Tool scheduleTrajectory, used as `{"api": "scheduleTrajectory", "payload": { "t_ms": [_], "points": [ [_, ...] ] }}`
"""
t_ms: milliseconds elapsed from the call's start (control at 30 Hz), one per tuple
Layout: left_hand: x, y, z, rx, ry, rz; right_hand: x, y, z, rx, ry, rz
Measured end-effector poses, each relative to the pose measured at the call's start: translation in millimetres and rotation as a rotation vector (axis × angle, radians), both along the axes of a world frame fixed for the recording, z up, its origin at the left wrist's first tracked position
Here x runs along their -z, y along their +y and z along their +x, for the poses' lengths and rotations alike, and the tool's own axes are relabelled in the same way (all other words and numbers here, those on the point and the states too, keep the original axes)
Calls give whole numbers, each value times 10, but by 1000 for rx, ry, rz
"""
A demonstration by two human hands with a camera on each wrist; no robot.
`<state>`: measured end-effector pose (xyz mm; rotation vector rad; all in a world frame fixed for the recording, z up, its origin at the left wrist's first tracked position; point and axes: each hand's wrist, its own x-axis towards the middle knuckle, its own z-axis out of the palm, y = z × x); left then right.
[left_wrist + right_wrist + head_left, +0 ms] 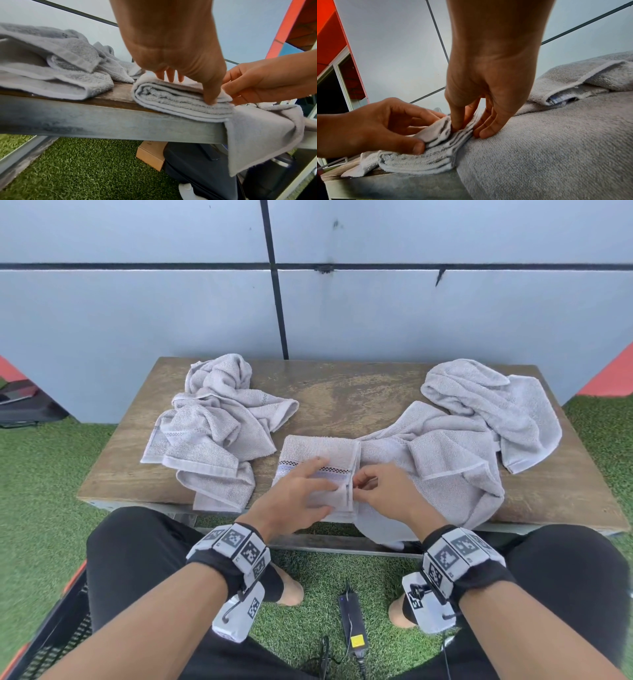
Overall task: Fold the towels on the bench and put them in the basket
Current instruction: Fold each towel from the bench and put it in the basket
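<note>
At the near edge of the wooden bench (pixel 342 402) lies a folded towel (pixel 317 460), several layers thick. Left hand (pixel 294 494) rests on top, fingers extended, thumb pressing the stacked edge. Right hand (pixel 385 491) pinches the towel's right edge between thumb and forefinger. Crumpled towel (pixel 212 429) lies to the left; another loose towel (pixel 479 426) lies to the right, touching the folded one and hanging over the bench front.

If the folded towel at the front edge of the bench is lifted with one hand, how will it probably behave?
The folded towel is soft terry, so it would probably sag. Its stacked layers lie loose at the corner the right hand pinches, so they may slide apart. It likely will not slip from fingers.
</note>
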<state>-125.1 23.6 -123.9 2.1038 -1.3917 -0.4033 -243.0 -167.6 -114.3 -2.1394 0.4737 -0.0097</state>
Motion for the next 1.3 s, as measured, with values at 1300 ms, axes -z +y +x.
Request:
{"api": "scheduleTrajectory", "payload": {
  "t_ms": [1300],
  "points": [
    [146,-237,-272,168,-225,-24,0,-3,2,210,-58,-132]
  ]
}}
